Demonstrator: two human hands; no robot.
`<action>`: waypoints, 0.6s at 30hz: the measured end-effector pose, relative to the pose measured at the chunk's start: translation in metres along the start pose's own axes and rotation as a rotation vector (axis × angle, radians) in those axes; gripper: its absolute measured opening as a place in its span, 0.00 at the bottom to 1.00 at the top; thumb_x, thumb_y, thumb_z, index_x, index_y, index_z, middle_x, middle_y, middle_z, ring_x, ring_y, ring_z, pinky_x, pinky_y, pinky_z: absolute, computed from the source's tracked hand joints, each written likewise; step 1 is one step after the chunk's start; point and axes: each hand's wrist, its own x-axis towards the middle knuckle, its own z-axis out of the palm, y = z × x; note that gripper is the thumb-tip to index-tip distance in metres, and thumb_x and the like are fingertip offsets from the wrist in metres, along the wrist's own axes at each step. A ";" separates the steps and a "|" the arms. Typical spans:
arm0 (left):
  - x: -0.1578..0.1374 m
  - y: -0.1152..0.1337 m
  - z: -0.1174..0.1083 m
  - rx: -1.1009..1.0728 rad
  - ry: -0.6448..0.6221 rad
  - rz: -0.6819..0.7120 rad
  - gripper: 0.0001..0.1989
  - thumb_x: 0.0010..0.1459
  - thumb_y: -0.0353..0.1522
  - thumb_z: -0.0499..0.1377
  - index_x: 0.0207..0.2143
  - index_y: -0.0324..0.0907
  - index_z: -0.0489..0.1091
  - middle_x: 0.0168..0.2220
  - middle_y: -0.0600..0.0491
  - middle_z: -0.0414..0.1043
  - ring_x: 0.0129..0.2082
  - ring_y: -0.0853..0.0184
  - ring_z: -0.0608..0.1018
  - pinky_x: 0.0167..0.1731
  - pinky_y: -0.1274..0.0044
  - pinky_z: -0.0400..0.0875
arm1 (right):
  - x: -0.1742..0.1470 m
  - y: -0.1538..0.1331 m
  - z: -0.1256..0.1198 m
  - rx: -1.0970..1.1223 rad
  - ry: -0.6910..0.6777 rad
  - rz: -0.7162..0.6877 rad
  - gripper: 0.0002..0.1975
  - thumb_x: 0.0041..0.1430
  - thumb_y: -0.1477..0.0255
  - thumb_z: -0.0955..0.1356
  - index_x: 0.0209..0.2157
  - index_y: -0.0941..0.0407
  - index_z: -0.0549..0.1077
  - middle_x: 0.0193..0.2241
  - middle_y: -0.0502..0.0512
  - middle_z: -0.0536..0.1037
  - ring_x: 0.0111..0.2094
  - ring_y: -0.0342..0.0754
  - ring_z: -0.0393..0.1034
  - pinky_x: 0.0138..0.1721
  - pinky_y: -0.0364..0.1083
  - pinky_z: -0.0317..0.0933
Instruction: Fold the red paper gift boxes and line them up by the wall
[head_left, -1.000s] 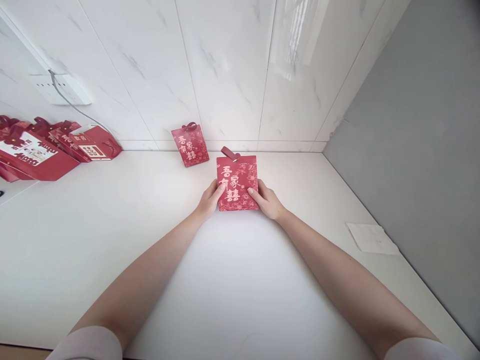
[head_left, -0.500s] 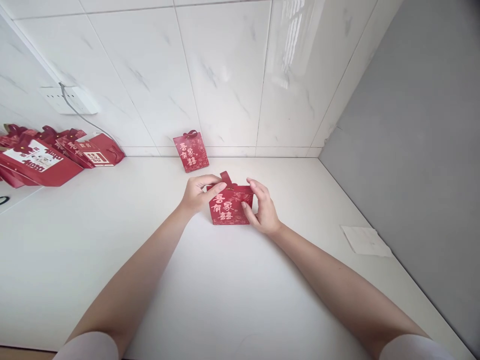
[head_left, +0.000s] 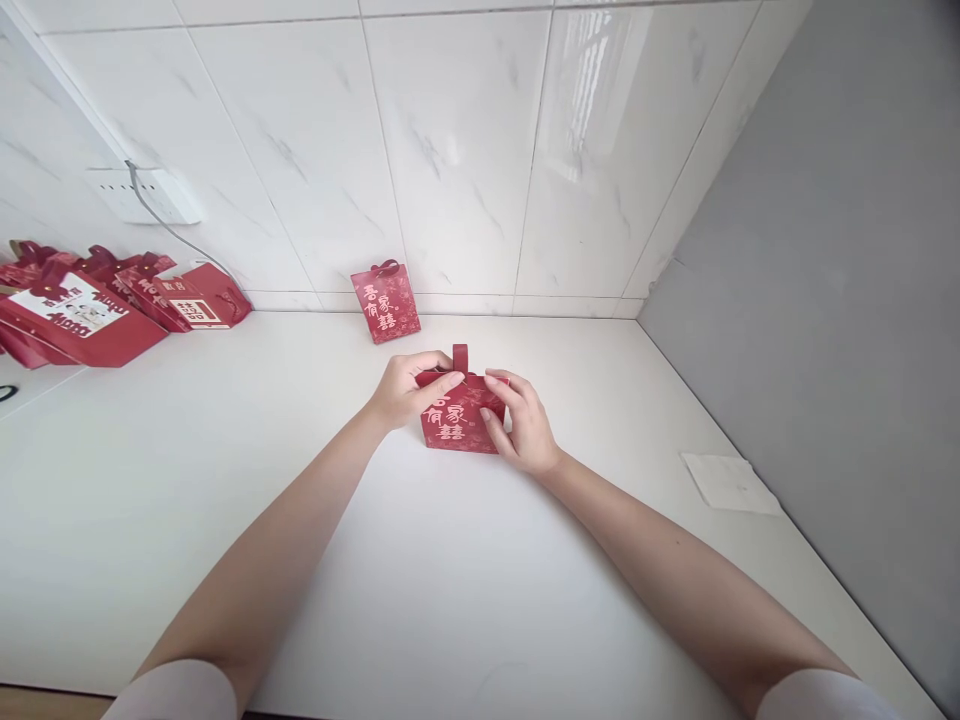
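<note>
A red gift box (head_left: 454,425) with pale pink characters stands on the white table between my hands. From its top edge rises a dark red ribbon loop (head_left: 460,358). My left hand (head_left: 409,390) is closed on the box's upper left, thumb on the front by the foot of the ribbon and fingers behind the top. On the right side, my right hand (head_left: 523,420) grips the box with its thumb on the front and its fingers over the top right corner. The back of the box is hidden.
Behind, a similar red gift box (head_left: 386,303) leans near the tiled wall. Several red gift boxes and bags (head_left: 112,310) crowd the far left, below a wall socket (head_left: 142,195) with a grey cable. A white tissue (head_left: 731,483) lies by the grey panel (head_left: 825,300) at right.
The ribbon loop has gone from tilted to upright. My left thumb has shifted slightly right along the top edge, and my right fingers have come down onto the top right corner.
</note>
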 end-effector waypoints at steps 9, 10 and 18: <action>-0.002 0.025 -0.022 0.204 -0.148 -0.037 0.12 0.55 0.41 0.63 0.35 0.41 0.79 0.32 0.52 0.79 0.31 0.67 0.77 0.29 0.79 0.68 | 0.019 -0.018 -0.016 0.239 -0.041 0.259 0.15 0.67 0.67 0.63 0.53 0.54 0.65 0.44 0.59 0.76 0.44 0.52 0.72 0.49 0.53 0.65; -0.003 0.033 -0.025 0.258 -0.172 -0.046 0.12 0.56 0.40 0.62 0.34 0.42 0.79 0.31 0.53 0.78 0.30 0.68 0.76 0.28 0.79 0.66 | 0.027 -0.021 -0.022 0.276 -0.125 0.254 0.11 0.67 0.66 0.63 0.48 0.53 0.69 0.43 0.57 0.77 0.42 0.50 0.73 0.47 0.51 0.65; -0.015 0.085 -0.031 0.573 -0.394 -0.122 0.16 0.59 0.38 0.57 0.21 0.42 0.70 0.17 0.58 0.64 0.17 0.74 0.60 0.17 0.78 0.52 | 0.071 -0.053 -0.076 0.305 -0.551 0.283 0.07 0.66 0.71 0.64 0.41 0.54 0.74 0.37 0.52 0.78 0.33 0.44 0.71 0.34 0.44 0.63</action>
